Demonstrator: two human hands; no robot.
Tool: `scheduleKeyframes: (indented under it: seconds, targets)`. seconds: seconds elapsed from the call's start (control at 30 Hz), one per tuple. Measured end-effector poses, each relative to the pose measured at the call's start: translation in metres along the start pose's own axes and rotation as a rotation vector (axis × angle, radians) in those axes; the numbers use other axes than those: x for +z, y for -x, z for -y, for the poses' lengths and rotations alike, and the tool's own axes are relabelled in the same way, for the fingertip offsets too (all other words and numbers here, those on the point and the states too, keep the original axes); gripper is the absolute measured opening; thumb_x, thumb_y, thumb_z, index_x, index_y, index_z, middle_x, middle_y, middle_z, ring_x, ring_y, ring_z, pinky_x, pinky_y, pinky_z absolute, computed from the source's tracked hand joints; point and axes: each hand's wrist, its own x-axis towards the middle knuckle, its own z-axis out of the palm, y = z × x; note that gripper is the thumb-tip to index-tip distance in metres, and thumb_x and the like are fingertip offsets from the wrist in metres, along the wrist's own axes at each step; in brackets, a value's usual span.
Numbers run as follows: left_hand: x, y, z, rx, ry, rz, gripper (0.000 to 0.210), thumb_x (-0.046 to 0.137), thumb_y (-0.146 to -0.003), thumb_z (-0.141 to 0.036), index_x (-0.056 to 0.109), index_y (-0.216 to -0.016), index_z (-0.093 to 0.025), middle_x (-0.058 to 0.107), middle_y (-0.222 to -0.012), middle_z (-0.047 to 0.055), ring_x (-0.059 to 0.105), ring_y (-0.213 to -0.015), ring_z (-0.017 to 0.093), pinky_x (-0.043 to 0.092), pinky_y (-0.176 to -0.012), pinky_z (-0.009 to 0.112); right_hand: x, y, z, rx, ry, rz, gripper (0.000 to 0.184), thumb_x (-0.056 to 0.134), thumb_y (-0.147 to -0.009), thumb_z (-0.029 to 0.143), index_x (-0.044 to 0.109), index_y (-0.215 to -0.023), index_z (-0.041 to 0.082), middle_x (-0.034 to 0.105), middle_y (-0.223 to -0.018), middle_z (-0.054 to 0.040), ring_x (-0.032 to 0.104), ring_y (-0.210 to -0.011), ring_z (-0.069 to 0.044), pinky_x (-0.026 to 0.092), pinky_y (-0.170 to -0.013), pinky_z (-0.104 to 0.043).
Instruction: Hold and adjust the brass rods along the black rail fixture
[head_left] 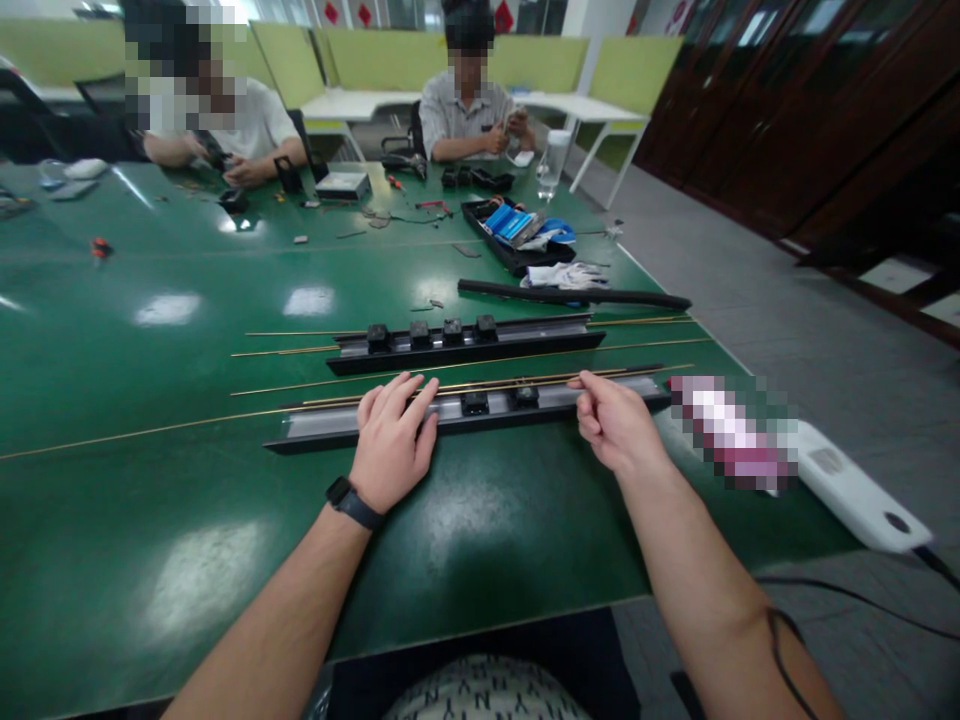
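In front of me on the table lies a long black channel rail [330,424] with a pale inner face. Two small black blocks sit in it, one of them a square block [475,402] near its middle. Thin brass rods run along its far edge, among them one long brass rod [180,428] reaching far left. My left hand [394,435] rests over the rail's left part, fingers spread. My right hand [619,418] is curled at the right part, index finger and thumb meeting at the brass rod; the exact contact is hard to see.
Behind lies a second black rail [465,350] with several black blocks and more rods. Farther back are a black foam tube [570,294], white gloves [566,275] and a black tray [517,258]. A white power strip [862,490] lies right. Two people sit across the table.
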Motion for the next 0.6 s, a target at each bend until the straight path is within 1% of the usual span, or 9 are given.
scheduleKeyframes:
  seconds: [0.2,0.37,0.5,0.6]
  targets:
    - [0.0002,0.0000,0.0001,-0.002,0.000,0.004,0.046,0.051,-0.100,-0.028,0.053,-0.145,-0.026,0.061,-0.144,0.010,0.047,-0.142,0.029,0.029,-0.118,0.049,0.0032,0.0027,0.0000,0.039,0.012,0.047,0.022,0.073,-0.088,0.037,0.067,-0.089,0.015,0.054,-0.049,0.0048,0.034,-0.029,-0.005,0.018,-0.026,-0.014]
    - [0.0001,0.0000,0.0004,0.002,-0.004,0.002,0.046,0.051,-0.099,-0.028,0.053,-0.145,-0.026,0.061,-0.144,0.010,0.048,-0.142,0.028,0.029,-0.118,0.048,0.0037,0.0042,-0.0008,0.023,0.037,0.067,0.022,0.075,-0.087,0.035,0.069,-0.089,0.014,0.054,-0.049,0.0047,0.035,-0.030,-0.004,0.018,-0.026,-0.014]
    - [-0.0008,-0.0001,0.0002,0.006,-0.011,0.003,0.045,0.051,-0.100,-0.028,0.053,-0.145,-0.024,0.061,-0.143,0.011,0.048,-0.142,0.028,0.029,-0.118,0.048,0.0005,0.0013,-0.0019,0.006,0.013,0.050,0.020,0.075,-0.086,0.033,0.069,-0.087,0.014,0.052,-0.048,0.0054,0.034,-0.029,-0.004,0.018,-0.026,-0.014]
    - [-0.0012,-0.0001,0.0000,0.008,-0.019,0.009,0.044,0.051,-0.100,-0.028,0.054,-0.144,-0.023,0.061,-0.143,0.011,0.048,-0.142,0.028,0.029,-0.118,0.048,-0.0013,-0.0013,-0.0023,0.008,-0.010,0.019,0.018,0.071,-0.089,0.031,0.068,-0.085,0.014,0.050,-0.047,0.0058,0.033,-0.029,-0.005,0.018,-0.025,-0.014]
